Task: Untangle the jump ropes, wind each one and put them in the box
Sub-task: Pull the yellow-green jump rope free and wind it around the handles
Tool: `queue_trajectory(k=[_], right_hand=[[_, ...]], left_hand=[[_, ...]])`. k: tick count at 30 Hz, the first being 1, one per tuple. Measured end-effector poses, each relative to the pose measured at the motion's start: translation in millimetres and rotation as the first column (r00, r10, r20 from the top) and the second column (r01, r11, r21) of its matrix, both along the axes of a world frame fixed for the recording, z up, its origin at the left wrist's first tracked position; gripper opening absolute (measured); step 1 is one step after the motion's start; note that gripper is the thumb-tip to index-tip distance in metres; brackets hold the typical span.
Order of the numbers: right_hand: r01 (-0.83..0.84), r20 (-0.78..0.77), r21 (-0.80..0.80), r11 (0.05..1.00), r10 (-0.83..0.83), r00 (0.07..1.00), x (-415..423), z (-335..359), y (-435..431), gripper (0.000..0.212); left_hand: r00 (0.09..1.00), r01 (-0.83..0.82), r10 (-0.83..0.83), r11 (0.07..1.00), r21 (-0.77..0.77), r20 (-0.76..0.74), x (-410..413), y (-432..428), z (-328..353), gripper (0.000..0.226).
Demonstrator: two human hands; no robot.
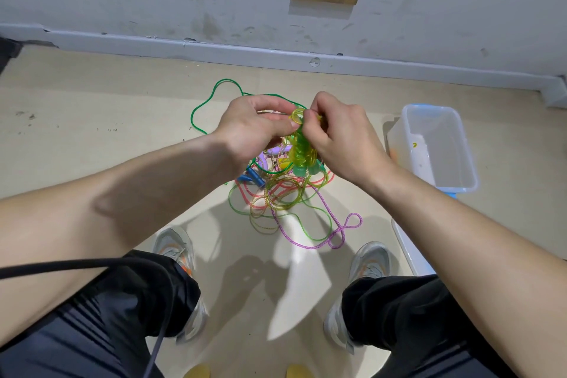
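Fig. Winding one rope free of the heap. We see the tangle of jump ropes (276,202) spread on the floor (92,147) left of the box (445,159), near it but not touching; red, yellow, green and purple strands cross one another there. The box stands open.

Left of the box and above the tangle, the left hand (248,129) pinches the top loop of the yellow-green rope (302,147) between thumb and fingers. The right hand (340,138), on the side nearer the box, curls its fingers round the same coil. The green handles (300,171) hang below the coil, at its lower end.

We judge the cord light, smooth and springy: its loops will slip and reopen unless gripped across the whole bundle, so we would hold the coil at its middle and carry it to the box by coil and handles together.
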State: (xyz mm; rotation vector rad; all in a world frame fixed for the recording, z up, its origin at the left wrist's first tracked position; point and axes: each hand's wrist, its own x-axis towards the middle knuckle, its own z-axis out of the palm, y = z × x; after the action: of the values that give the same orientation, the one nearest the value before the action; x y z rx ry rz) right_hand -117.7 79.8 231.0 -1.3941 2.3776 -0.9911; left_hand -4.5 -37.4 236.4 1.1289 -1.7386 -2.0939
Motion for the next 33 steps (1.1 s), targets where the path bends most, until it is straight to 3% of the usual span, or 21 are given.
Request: queue_trajectory(k=[5,11,28,33], right_hand=[[-0.005,-0.057,0.000,1.000,0.005,0.998,0.0,-1.1,0.7,0.022],[-0.039,-0.095,0.021,0.999,0.041,0.995,-3.6,-2.3,0.3,0.023],[-0.063,-0.261,0.179,0.982,0.109,0.959,-4.8,-5.9,-0.6,0.026],[-0.071,-0.279,0.202,0.977,0.126,0.952,-6.8,-5.4,-0.5,0.025]], left_hand=[[1.000,-0.026,0.024,0.993,0.113,0.012,-1.1,-0.2,2.2,0.018],[0.999,-0.042,0.041,0.992,0.123,0.006,-1.7,-3.8,2.6,0.018],[0.997,-0.004,0.028,0.949,-0.315,0.070,0.6,5.1,-5.3,0.020],[0.999,-0.011,0.027,0.930,-0.367,0.038,0.0,4.7,-6.3,0.024]])
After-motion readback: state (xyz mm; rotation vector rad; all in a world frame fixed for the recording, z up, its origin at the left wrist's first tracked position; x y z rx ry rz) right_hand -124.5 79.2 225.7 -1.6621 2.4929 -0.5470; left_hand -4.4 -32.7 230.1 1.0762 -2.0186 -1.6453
